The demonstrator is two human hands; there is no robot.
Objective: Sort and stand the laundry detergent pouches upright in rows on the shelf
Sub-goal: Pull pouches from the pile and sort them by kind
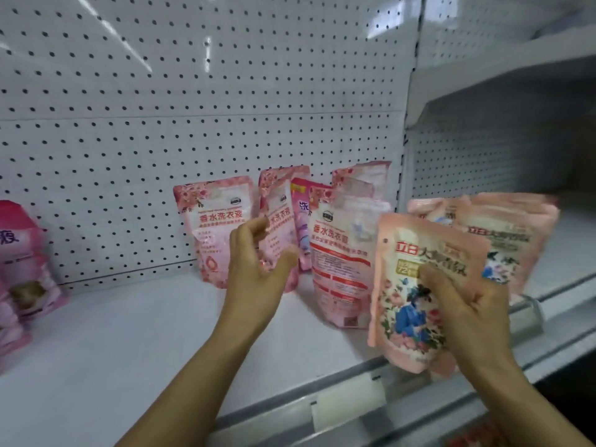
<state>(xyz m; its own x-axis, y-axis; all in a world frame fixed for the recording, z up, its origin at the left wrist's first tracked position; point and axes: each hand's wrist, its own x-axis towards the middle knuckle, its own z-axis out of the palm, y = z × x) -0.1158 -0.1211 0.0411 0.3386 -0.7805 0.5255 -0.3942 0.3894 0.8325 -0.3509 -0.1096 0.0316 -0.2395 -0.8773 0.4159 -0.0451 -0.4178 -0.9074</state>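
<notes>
My right hand (464, 304) grips a peach floral detergent pouch (409, 285) near the shelf's front edge, thumb across its face. Behind it lean more peach pouches (509, 240) of the same kind. My left hand (258, 269) hovers with relaxed, loosely curled fingers in front of a pink pouch (280, 221), holding nothing. Another pink pouch (216, 227) stands upright to its left against the pegboard. A pale pink pouch (342, 262) stands right of the hand, with a purple-pink pouch (301, 217) and one more pink pouch (361, 175) behind.
The white shelf (113, 350) stretches left. Darker pink pouches (22, 262) sit at the far left edge. A white pegboard (193, 91) backs the shelf. A price rail with a label holder (348, 411) runs along the front. A second shelf bay (516, 140) lies right.
</notes>
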